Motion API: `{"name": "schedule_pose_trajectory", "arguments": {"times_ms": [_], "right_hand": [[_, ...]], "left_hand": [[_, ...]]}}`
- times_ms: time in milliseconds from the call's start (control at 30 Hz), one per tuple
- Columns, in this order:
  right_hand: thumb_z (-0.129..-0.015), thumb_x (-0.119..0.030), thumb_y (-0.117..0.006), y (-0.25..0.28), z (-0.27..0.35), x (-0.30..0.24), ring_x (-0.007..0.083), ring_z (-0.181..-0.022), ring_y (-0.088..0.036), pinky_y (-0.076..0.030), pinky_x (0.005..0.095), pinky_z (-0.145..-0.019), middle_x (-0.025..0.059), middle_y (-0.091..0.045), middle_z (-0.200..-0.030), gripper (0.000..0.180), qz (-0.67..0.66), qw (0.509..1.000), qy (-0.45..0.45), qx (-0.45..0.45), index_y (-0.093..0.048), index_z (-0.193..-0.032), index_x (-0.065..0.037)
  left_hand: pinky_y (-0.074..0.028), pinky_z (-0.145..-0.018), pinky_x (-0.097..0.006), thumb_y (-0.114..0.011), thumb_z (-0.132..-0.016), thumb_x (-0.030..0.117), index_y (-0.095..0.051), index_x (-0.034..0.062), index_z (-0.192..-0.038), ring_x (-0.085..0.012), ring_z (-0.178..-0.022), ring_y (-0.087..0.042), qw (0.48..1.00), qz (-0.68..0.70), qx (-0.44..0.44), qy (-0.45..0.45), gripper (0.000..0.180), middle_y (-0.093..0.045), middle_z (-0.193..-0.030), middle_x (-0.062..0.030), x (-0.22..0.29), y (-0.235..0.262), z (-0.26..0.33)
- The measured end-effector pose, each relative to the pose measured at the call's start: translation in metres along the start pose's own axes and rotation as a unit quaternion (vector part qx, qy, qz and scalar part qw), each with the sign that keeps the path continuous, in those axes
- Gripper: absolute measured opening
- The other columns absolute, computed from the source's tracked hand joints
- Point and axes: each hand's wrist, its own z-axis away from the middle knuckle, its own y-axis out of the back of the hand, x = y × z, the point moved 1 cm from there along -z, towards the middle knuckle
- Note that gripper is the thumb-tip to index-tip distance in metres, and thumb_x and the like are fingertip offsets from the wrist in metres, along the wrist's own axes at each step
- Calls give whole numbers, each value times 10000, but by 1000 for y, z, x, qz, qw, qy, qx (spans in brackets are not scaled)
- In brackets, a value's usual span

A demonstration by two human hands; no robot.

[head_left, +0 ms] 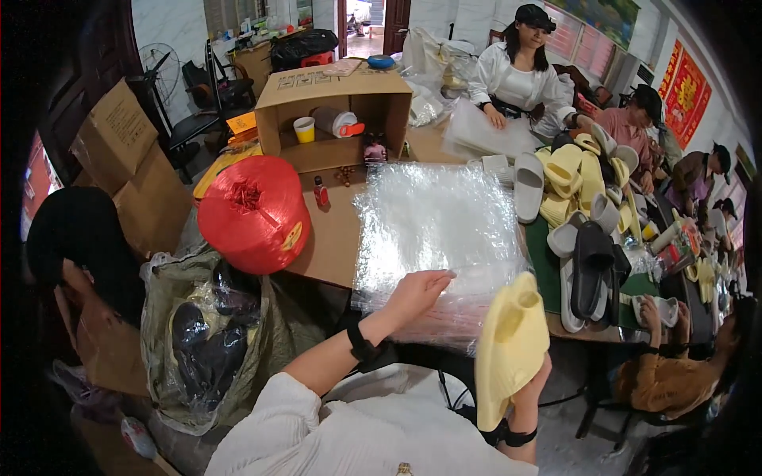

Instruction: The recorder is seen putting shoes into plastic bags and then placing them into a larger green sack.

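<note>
My left hand (419, 295) rests over the near part of a stack of clear plastic bags (432, 214), its fingers stretched out toward the right and touching the top bag. In my right hand (533, 387) is a pale yellow slipper (512, 341), held upright on its end beside the stack's near right corner. Whether a second slipper is pressed behind it, I cannot tell. The palm and most fingers of my right hand are hidden behind the slipper.
A big red twine roll (254, 214) stands left of the bags. Behind them is an open cardboard box (333, 87) with cups inside. Slippers (587, 182) are heaped on the right, where several people work. A sack (202, 349) of bagged shoes stands at lower left.
</note>
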Motion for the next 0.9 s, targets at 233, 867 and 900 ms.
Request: {"name": "schedule_pose_trajectory", "arguments": {"times_ms": [233,867,900], "right_hand": [[-762,-51,-664,-33,-17,-2,257,-951,-626,-483,338,-798,162,-649,-1026,299,132,974,2,-182,-641,-1056,0],[-716,-69,-650,-52,-20,27,373,-835,-597,-492,466,-715,196,-621,-934,266,426,884,87,-172,-654,-976,-12],[-716,-69,-650,-54,-21,31,373,-835,-597,-492,466,-715,196,-621,-934,266,425,884,88,-172,-654,-976,-12]], "left_hand": [[-460,-920,-283,-510,-954,196,-503,-6,-1310,-163,-1055,-591,942,306,-126,52,409,-613,-1192,-96,-20,-8,-10],[-182,-1131,-517,-433,-943,246,-475,161,-1347,-372,-1384,-248,907,-233,-77,-342,415,-320,-1488,-123,51,-18,44],[-182,-1131,-517,-433,-943,246,-475,161,-1347,-372,-1384,-248,907,-234,-76,-342,415,-320,-1488,-123,52,-18,45]]}}
